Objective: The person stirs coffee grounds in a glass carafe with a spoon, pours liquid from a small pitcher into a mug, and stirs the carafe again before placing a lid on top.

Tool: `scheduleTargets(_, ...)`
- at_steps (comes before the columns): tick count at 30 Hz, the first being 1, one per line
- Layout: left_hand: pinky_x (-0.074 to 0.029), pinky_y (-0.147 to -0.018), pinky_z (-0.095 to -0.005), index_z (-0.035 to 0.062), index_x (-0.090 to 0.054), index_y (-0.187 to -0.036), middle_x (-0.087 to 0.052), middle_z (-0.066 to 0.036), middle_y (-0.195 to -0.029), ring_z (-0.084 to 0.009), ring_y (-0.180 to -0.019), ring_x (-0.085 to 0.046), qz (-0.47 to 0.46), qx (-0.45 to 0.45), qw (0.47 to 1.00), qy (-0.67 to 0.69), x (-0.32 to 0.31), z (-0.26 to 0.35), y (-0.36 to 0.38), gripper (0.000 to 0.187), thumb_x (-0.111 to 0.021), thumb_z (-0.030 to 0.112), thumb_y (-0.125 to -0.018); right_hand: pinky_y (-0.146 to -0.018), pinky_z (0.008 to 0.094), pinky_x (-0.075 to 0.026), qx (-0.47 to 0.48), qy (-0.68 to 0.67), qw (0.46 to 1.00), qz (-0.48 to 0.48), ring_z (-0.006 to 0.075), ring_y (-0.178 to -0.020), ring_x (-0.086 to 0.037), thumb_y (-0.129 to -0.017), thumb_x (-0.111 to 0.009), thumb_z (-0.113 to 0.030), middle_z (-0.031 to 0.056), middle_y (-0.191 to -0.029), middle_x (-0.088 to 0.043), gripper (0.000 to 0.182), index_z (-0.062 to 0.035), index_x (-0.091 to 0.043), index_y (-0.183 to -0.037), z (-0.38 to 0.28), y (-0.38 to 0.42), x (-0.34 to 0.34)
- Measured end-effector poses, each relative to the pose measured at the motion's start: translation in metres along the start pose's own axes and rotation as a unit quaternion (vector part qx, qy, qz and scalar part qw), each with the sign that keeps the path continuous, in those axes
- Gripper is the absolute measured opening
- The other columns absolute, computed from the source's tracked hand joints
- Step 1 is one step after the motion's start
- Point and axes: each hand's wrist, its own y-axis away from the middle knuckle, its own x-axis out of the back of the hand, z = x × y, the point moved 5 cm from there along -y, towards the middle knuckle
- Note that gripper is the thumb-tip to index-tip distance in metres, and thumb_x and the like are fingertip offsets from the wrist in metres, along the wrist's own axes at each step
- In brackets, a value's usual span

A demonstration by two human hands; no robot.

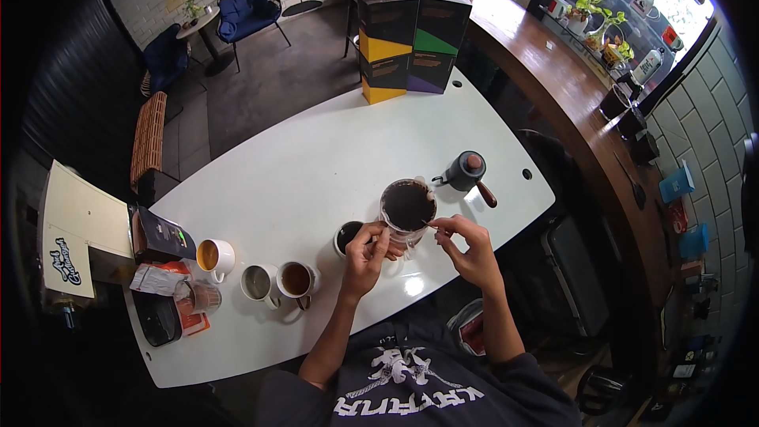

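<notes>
A glass pour-over brewer (407, 241) stands near the table's front edge, dark wet coffee grounds (408, 204) filling its top. At its near left side, the fingers of my left hand (365, 262) are closed together; what they pinch is hidden. My right hand (472, 249) pinches at the right of the brewer's rim, on something too small to name. Partly behind my left hand is a cup of dark liquid (345, 236). Beyond the brewer, to the right, sits a dark kettle (462, 171) with a wooden handle.
Three mugs stand to the left: one orange-brown inside (215, 258), one pale inside (257, 282), one with brown liquid (297, 278). Past them lie foil packets (160, 277) and a black tray (157, 319). Tall boxes (411, 43) stand at the far edge.
</notes>
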Motion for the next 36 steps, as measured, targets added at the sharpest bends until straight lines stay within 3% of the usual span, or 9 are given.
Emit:
scheduleTargets(2,-0.054,-0.062,-0.0245,-0.0049,-0.057,-0.106,-0.066,-0.010,-0.089,-0.0142,-0.073,-0.068,-0.027,0.008,1.000,-0.009,0.001,-0.004,-0.001,0.025,-0.050,0.018,-0.100,-0.069,0.0308,-0.048,0.011,0.009,1.000,-0.004,0.0201,-0.076,-0.063,-0.082,-0.064,0.007,0.0111,-0.081,-0.063,0.024,0.0014,-0.066,-0.105,-0.004,-0.002,-0.002)
scheduleTargets(12,-0.054,-0.064,-0.0252,-0.0039,-0.056,-0.101,-0.067,-0.011,-0.082,-0.0143,-0.072,-0.068,-0.060,0.010,0.998,-0.002,0.002,-0.006,-0.003,0.023,-0.046,0.017,-0.101,-0.063,0.0293,-0.048,0.020,0.006,0.999,0.041,0.0183,-0.068,-0.063,-0.086,-0.059,0.007,0.0116,-0.077,-0.063,0.019,0.0021,-0.066,-0.102,-0.005,-0.007,-0.001)
scheduleTargets(14,-0.055,-0.064,-0.0246,-0.0017,-0.054,-0.091,-0.067,-0.011,-0.080,-0.0135,-0.073,-0.067,-0.063,0.021,0.998,-0.002,0.000,-0.002,-0.003,0.023,-0.045,0.017,-0.102,-0.064,0.0296,-0.048,0.023,0.009,0.998,0.053,0.0182,-0.069,-0.063,-0.086,-0.059,0.007,0.0117,-0.077,-0.063,0.018,0.0022,-0.066,-0.102,-0.006,-0.009,0.001)
scheduleTargets(27,-0.053,-0.065,-0.0249,-0.0016,-0.053,-0.091,-0.066,-0.009,-0.080,-0.0109,-0.069,-0.063,-0.069,0.026,0.997,0.004,0.001,-0.004,-0.003,0.023,-0.045,0.017,-0.102,-0.064,0.0294,-0.049,0.016,0.015,0.998,0.059,0.0181,-0.069,-0.063,-0.087,-0.056,0.007,0.0119,-0.077,-0.063,0.015,0.0036,-0.064,-0.100,0.000,-0.015,-0.002)
scheduleTargets(29,-0.052,-0.065,-0.0246,-0.0014,-0.053,-0.093,-0.067,-0.009,-0.082,-0.0099,-0.069,-0.062,-0.073,0.027,0.997,0.013,0.000,-0.006,-0.003,0.022,-0.046,0.017,-0.102,-0.065,0.0284,-0.048,0.008,0.016,0.998,0.067,0.0159,-0.068,-0.061,-0.093,-0.052,0.000,0.0083,-0.072,-0.060,0.012,0.0034,-0.063,-0.098,0.001,-0.015,-0.001)
scheduleTargets(36,-0.052,-0.065,-0.0245,-0.0019,-0.054,-0.095,-0.068,-0.010,-0.085,-0.0096,-0.069,-0.061,-0.077,0.025,0.997,0.015,0.001,-0.007,-0.003,0.022,-0.046,0.017,-0.102,-0.065,0.0279,-0.048,-0.006,0.007,0.998,0.067,0.0148,-0.067,-0.059,-0.096,-0.050,-0.003,0.0078,-0.072,-0.058,0.014,0.0038,-0.063,-0.097,0.002,-0.017,-0.002)
